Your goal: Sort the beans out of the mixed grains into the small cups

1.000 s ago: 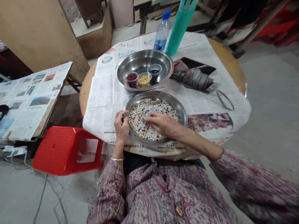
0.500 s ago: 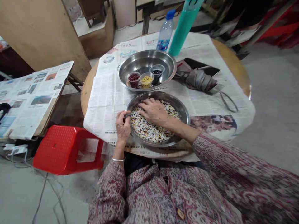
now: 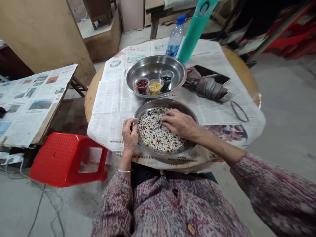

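A round metal basin point(image 3: 155, 104) stands on the newspaper near my lap. Spread over its bottom is a mix of white grains point(image 3: 156, 133) with dark red, yellow and black bits. My left hand point(image 3: 130, 135) is closed on the basin's left rim, thumb toward me. Over the right half of the mix, my right hand point(image 3: 182, 124) reaches in palm down, its fingers bent together at the grains. Whatever is between those fingertips is too small to make out. Behind, a larger metal basin point(image 3: 143, 69) holds clear cups of red beans point(image 3: 142, 83), yellow grains point(image 3: 155, 87) and black beans point(image 3: 166, 78).
A clear bottle point(image 3: 174, 38) and a tall turquoise bottle point(image 3: 195, 34) rise at the back. To the right lie a grey folded umbrella point(image 3: 209, 87), a dark flat device point(image 3: 217, 75) and a strap point(image 3: 238, 112). A red stool point(image 3: 59, 161) stands at left, beside another newspaper-covered table point(image 3: 39, 98).
My right hand has moved right across the basin, from the upper middle of the mix to its right side. My left hand has kept its hold on the rim.
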A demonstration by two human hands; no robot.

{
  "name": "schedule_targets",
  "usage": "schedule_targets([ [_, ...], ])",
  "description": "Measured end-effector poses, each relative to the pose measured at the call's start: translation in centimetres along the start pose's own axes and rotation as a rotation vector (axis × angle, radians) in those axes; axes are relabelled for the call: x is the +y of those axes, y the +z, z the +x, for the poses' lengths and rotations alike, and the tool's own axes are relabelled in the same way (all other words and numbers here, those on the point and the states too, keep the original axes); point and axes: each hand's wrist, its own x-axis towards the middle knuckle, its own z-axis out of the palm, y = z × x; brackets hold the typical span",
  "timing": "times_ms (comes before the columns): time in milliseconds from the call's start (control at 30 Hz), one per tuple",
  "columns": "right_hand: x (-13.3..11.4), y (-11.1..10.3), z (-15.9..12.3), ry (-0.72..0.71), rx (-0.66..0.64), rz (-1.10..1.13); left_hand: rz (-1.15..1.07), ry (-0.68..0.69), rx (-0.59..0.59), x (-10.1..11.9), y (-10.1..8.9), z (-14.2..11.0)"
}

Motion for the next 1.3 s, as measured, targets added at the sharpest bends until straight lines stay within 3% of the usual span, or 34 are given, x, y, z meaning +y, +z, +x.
schedule_targets([
  [133,1.2,-0.7,-0.1,0.289,0.040,-0.096,-0.004,0.001,-0.004,0.0,0.0,0.0],
  [233,0.0,-0.5,0.0,0.357,-0.026,-0.104,0.001,-0.007,-0.005,0.0,0.0,0.0],
  [500,-4.3,1.4,3.4,0.204,-0.139,-0.052,0.023,-0.010,-0.014,0.1,-0.3,0.1],
  [633,-4.9,1.6,4.8,-0.012,-0.171,-0.028,0.027,-0.006,-0.024,0.2,-0.4,0.0],
  [700,-4.6,1.4,4.8,-0.004,-0.167,-0.062,0.022,-0.005,-0.024,0.2,-0.5,0.0],
  [900,-2.3,-0.5,4.3,0.279,-0.106,-0.143,0.004,-0.008,-0.005,0.1,-0.3,-0.1],
  [1100,-1.6,-3.4,6.2,0.301,0.021,0.101,-0.008,-0.017,-0.009,0.1,-0.3,-0.2],
  [1300,0.4,-5.7,9.8,0.425,0.197,0.080,-0.012,-0.030,-0.006,0.0,-0.4,-0.2],
])
